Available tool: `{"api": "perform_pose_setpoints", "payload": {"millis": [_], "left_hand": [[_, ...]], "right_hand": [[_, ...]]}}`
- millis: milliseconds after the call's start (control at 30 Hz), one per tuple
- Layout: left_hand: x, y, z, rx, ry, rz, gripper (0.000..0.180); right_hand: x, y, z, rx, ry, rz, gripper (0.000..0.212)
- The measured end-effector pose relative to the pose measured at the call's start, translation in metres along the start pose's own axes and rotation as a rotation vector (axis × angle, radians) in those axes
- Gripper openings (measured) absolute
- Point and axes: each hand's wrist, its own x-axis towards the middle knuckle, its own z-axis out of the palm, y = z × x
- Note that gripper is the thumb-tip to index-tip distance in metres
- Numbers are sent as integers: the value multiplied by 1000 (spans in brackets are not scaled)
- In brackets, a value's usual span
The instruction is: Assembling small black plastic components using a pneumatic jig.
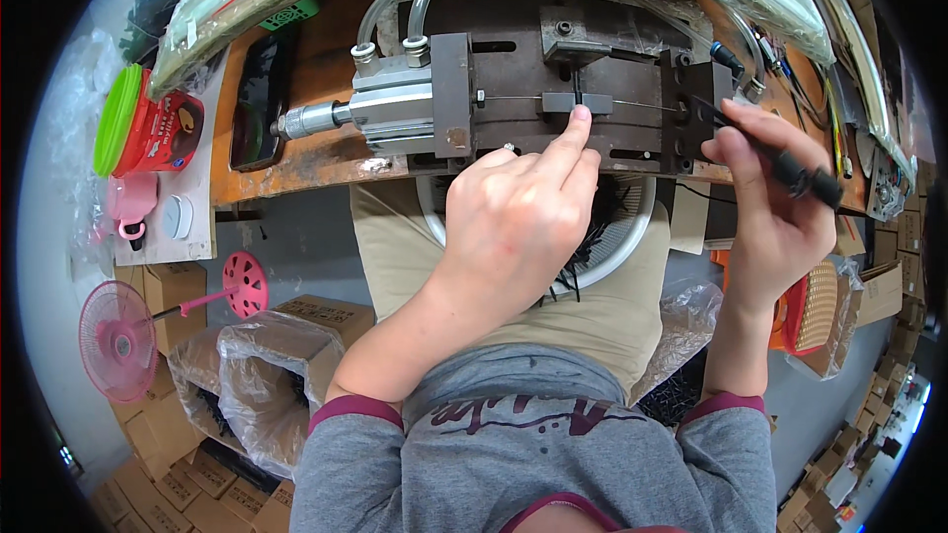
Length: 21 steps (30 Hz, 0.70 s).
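My left hand [518, 207] reaches up to a dark metal jig [553, 79] on the bench, its forefinger pressing a thin black strip against the small block at the jig's middle. My right hand [770, 188] is shut on a slim black tool [790, 166], its tip pointing at the jig's right end block. A silver pneumatic cylinder [390, 104] with clear hoses is bolted to the jig's left side. On my lap sits a white bowl [622, 237] of black strips, mostly hidden by my left hand.
A red cup with a green lid [148, 128] and a pink mug [133, 202] stand at the left. A dark phone [259, 99] lies on the orange bench. A pink fan [118, 336], cardboard boxes and a plastic-lined box [267, 365] are on the floor.
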Motion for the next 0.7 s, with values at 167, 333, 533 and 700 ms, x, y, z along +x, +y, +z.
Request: {"api": "perform_pose_setpoints", "payload": {"millis": [167, 333, 533, 700], "left_hand": [[-1, -1, -1, -203, 0, -58, 32], [2, 15, -23, -882, 20, -154, 37], [-4, 11, -27, -719, 98, -175, 32], [-10, 0, -4, -246, 81, -55, 28]], "right_hand": [[-3, 4, -4, -539, -87, -456, 33], [-12, -5, 6, -599, -279, -565, 33], [-4, 0, 11, -563, -241, -559, 31], [-10, 4, 7, -318, -129, -243, 30]]}}
